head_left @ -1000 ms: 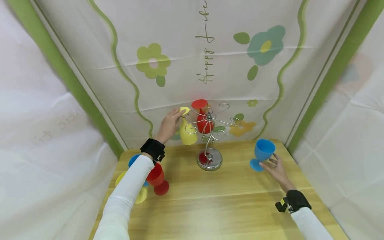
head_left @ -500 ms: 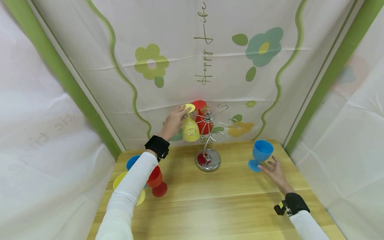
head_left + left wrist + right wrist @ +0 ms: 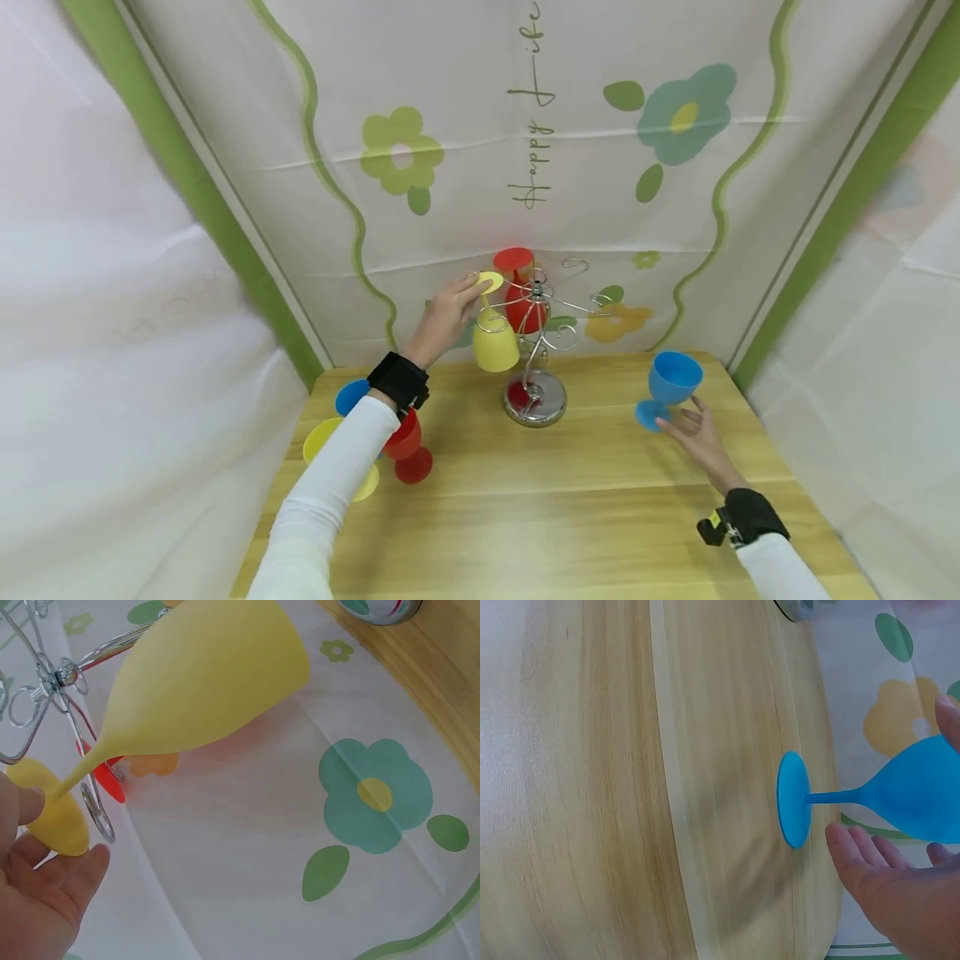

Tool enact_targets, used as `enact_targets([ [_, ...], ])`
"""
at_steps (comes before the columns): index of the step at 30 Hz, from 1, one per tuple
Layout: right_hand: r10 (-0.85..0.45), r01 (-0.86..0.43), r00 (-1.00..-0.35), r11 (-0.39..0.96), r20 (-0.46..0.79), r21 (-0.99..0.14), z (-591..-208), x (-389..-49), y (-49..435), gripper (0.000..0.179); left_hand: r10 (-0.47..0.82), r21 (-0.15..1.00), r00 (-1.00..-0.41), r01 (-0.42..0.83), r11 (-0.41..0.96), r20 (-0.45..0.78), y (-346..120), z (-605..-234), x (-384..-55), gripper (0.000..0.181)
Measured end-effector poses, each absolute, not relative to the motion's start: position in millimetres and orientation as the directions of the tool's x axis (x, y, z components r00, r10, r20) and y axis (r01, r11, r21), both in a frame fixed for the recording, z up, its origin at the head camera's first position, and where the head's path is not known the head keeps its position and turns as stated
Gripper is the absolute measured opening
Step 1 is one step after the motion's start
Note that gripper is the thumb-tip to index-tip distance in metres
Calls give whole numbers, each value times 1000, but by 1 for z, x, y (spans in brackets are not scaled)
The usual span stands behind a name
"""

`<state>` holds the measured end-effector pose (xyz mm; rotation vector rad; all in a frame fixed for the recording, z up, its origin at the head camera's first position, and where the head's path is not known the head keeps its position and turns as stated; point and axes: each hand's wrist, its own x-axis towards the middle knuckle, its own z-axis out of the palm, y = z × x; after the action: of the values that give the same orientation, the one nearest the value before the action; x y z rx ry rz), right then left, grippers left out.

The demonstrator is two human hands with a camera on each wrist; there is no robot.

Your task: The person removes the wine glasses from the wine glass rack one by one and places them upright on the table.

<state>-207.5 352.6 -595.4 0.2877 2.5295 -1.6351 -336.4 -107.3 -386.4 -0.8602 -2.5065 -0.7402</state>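
In the head view my left hand (image 3: pixel 447 317) pinches the round foot of an upside-down yellow goblet (image 3: pixel 497 350). The goblet's stem lies at a curled arm of the metal goblet rack (image 3: pixel 537 290), its bowl hanging below. In the left wrist view the thumb presses on the yellow foot (image 3: pixel 66 825), with fingers under it. A red goblet (image 3: pixel 513 260) hangs bowl down at the back of the rack. On the right, a blue goblet (image 3: pixel 675 379) stands upright on the table. My right hand (image 3: pixel 705 442) is beside it, thumb and fingers loosely spread around stem and bowl.
Left on the wooden table (image 3: pixel 510 517), partly behind my left forearm, stand a blue goblet (image 3: pixel 351 396), a yellow goblet (image 3: pixel 321 433) and a red goblet (image 3: pixel 405 442). The rack's round chrome base (image 3: pixel 551 404) sits near the back edge. Printed cloth (image 3: pixel 465 183) rises behind.
My left hand has carried the yellow goblet right toward the rack's centre, lifting its foot and then lowering it at the curled arm. The right hand stays by the blue goblet.
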Motion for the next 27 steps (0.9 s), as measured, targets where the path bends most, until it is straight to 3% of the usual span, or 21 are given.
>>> enact_targets([
  [6, 81, 246, -969, 408, -234, -879, -594, -205, 355, 111, 370, 394, -778, 592, 703, 508, -114, -391, -324, 37],
  [12, 57, 248, -968, 394, -246, -885, -597, -202, 352, 110, 260, 521, -853, 490, 699, 453, -126, -404, -311, 37],
  [20, 31, 202, -978, 408, -208, -890, -603, -197, 341, 104, 102, 699, -913, 371, 611, 396, -141, -439, -293, 21],
  [24, -18, 154, -983, 467, -183, -871, -602, -193, 333, 96, 42, 892, -988, 152, 427, 148, -140, -455, -281, 23],
  [27, -86, 164, -967, 509, -240, -845, -597, -190, 325, 89, 50, 968, -996, -54, 247, -68, -137, -463, -273, 33],
])
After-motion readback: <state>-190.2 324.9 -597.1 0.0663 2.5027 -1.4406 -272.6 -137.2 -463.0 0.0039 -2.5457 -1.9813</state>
